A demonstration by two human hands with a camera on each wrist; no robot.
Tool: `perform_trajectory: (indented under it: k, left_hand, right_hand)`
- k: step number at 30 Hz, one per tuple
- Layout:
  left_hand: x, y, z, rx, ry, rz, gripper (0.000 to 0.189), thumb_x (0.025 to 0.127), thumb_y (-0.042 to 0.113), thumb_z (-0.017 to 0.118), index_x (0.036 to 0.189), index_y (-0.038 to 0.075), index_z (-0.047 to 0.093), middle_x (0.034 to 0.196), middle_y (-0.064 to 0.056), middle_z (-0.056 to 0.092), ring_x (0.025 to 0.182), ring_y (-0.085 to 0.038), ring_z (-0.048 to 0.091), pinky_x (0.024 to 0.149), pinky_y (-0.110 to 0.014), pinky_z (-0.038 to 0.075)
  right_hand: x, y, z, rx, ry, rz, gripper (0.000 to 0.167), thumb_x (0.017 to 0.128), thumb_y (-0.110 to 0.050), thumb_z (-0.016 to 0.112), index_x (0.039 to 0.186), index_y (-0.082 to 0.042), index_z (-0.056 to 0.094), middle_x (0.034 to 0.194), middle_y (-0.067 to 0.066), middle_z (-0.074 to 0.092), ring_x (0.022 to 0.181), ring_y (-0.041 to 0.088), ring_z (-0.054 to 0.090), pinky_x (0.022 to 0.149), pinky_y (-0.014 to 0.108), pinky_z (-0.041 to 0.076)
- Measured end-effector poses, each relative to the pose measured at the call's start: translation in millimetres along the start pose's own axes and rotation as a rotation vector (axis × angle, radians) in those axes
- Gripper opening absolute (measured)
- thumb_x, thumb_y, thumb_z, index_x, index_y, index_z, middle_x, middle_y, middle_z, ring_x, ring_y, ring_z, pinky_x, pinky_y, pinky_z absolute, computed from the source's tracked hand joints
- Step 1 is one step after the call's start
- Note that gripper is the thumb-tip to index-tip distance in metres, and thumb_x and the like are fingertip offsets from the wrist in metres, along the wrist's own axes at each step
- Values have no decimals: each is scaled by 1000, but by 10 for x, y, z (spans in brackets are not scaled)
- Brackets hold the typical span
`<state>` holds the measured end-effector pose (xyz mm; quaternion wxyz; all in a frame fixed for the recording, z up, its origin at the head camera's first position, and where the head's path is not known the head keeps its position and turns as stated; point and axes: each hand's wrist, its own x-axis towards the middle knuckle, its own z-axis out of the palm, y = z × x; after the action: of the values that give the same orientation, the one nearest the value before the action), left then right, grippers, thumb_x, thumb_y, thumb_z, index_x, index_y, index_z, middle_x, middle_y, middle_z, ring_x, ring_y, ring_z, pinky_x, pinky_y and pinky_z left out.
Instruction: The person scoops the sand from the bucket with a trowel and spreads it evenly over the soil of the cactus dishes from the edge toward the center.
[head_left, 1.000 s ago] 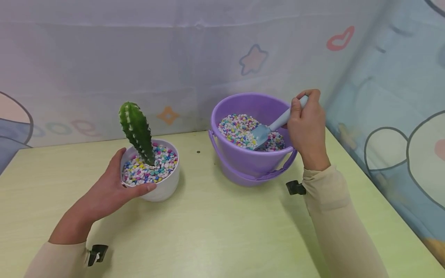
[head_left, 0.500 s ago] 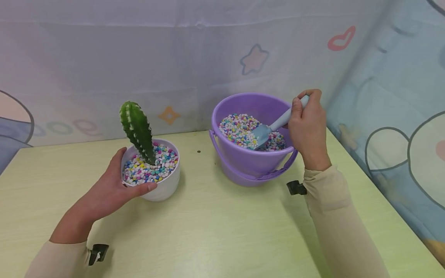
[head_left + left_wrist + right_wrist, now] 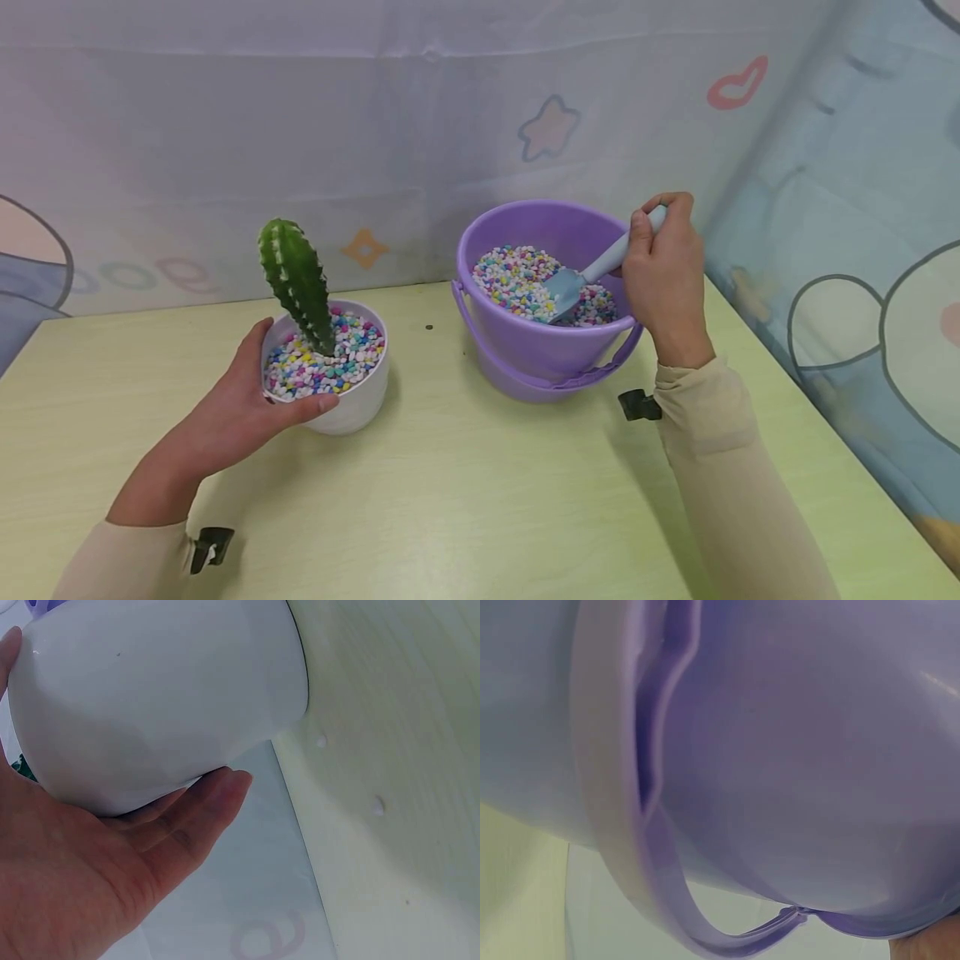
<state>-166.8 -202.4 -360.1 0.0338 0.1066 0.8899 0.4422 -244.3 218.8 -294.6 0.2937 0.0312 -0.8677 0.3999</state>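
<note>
A white pot (image 3: 352,412) filled with small multicoloured pebbles (image 3: 360,346) stands on the table's left part, a green cactus (image 3: 292,279) rising from it at a leftward tilt. My left hand (image 3: 232,408) grips the pot from the left, thumb across its near side; the left wrist view shows fingers (image 3: 217,799) under the curve of its white wall. To the right, a purple bucket (image 3: 517,358) holds more pebbles (image 3: 510,279). My right hand (image 3: 663,271) grips the handle of a light blue scoop (image 3: 564,290), whose blade lies on the pebbles, its tip partly sunk in them.
The bucket's handle (image 3: 604,795) hangs down along its near side. Behind the pale wooden table (image 3: 480,500) hangs a printed cloth (image 3: 300,125), and another cloth (image 3: 847,208) runs along the right edge. Two loose pebbles (image 3: 378,805) lie on the table beside the pot.
</note>
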Motion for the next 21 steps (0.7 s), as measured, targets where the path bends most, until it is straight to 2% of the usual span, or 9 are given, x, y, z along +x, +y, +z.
perform_trajectory:
  k: [14,21]
  left_hand:
    - [-2,5,1,-1,3,-5,109,85,37,78,154,8,-1,141,-19,33,126,-34,37,98,-53,32]
    - [6,0,0,-13,-1,10,108,85,34,78,154,7,-1,142,-22,31,126,-35,36,98,-54,32]
  right_hand:
    - [5,-4,12,-10,0,-1,35,107,-31,32,122,0,40,80,18,60,64,32,67,58,33,48]
    - [-3,-16,-2,-5,-5,11,36,107,-32,31,123,-1,38,80,17,60,65,31,68,59,33,48]
